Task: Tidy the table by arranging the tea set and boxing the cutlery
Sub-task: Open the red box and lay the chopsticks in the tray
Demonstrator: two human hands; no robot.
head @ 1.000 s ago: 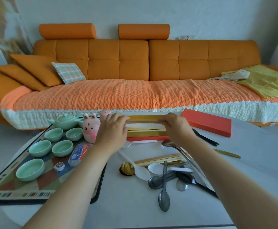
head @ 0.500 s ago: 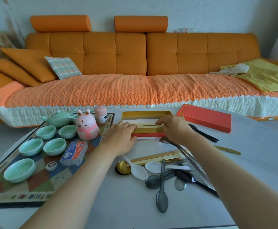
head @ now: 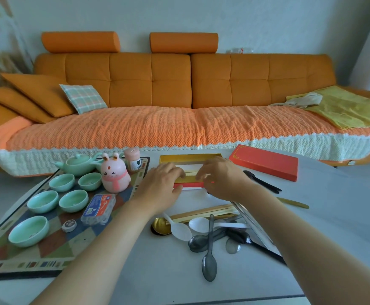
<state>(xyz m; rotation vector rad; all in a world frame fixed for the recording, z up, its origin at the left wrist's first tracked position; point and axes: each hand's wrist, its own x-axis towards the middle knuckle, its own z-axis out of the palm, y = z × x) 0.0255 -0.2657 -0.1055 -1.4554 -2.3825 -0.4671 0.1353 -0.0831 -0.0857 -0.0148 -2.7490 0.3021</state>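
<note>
An open red box with a gold lining (head: 190,158) lies at the table's far middle, pale chopsticks (head: 191,172) inside it. My left hand (head: 162,183) grips the box's near left edge, thumb on the red side. My right hand (head: 219,179) has curled fingertips on the chopsticks in the box. The red lid (head: 265,165) lies to the right. Loose cutlery sits nearer me: more chopsticks (head: 203,213), white spoons (head: 179,230), grey spoons (head: 209,265), a gold spoon (head: 159,225), a black fork (head: 261,181). A green teapot (head: 78,164) and several green cups (head: 73,200) stand on the patterned tray (head: 47,254).
A pink rabbit figure (head: 114,178), a small jar (head: 132,158) and a blue-labelled plastic box (head: 98,209) also stand on the tray. Metal tongs (head: 252,223) lie under my right forearm. A gold utensil (head: 292,202) lies at the right. An orange sofa (head: 179,128) runs behind the table.
Both hands have drawn closer together over the box; the left hand slid right along its near edge and the right hand's fingers moved left onto the chopsticks.
</note>
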